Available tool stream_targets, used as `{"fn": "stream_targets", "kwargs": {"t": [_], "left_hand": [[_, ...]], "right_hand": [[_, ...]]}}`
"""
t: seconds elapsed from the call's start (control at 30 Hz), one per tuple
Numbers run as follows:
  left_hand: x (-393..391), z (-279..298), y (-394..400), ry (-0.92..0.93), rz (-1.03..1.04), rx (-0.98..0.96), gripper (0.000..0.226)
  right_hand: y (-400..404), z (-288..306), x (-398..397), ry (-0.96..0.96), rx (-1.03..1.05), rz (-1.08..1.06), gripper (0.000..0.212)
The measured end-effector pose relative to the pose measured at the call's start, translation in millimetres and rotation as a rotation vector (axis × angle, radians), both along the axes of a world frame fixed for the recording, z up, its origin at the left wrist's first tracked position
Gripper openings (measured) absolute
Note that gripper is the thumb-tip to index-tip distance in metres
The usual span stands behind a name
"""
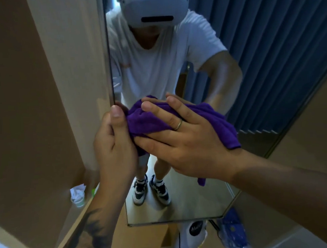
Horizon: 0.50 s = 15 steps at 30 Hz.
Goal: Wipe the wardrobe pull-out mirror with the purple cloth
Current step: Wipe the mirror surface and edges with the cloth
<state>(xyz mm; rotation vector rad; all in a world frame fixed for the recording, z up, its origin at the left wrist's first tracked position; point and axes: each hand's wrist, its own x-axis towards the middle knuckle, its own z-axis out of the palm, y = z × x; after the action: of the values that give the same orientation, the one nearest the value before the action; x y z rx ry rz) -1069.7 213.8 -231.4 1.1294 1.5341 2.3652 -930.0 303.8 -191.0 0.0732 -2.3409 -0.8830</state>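
Cloths: one purple cloth (211, 119), bunched against the mirror (182, 204).
Right hand (186, 141): fingers spread flat, pressing the cloth.
Left hand (112, 143): curled round the mirror's edge.

- One mirror (182, 204), tall, in the middle.
- One purple cloth (211, 119) on the glass.
- Two hands: left hand (113, 143), right hand (186, 141).
- One ring (178, 125) on the right hand.
- One white bag (191, 236), near, below the mirror.
- One blue packet (231, 232), right of the bag.
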Motion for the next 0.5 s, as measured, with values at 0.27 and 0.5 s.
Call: {"fn": "stream_targets", "kwargs": {"t": [0.27,0.5], "left_hand": [[-4.2,-6.4,20.8,0.106,0.112,0.155,0.047],[-11.6,-10.1,28.3,0.073,0.04,0.264,0.034]], "right_hand": [[2.0,-18.3,-7.4,0.137,-0.016,0.025,0.035],[7.4,-22.4,-7.7,0.141,0.144,-0.063,0.047]]}}
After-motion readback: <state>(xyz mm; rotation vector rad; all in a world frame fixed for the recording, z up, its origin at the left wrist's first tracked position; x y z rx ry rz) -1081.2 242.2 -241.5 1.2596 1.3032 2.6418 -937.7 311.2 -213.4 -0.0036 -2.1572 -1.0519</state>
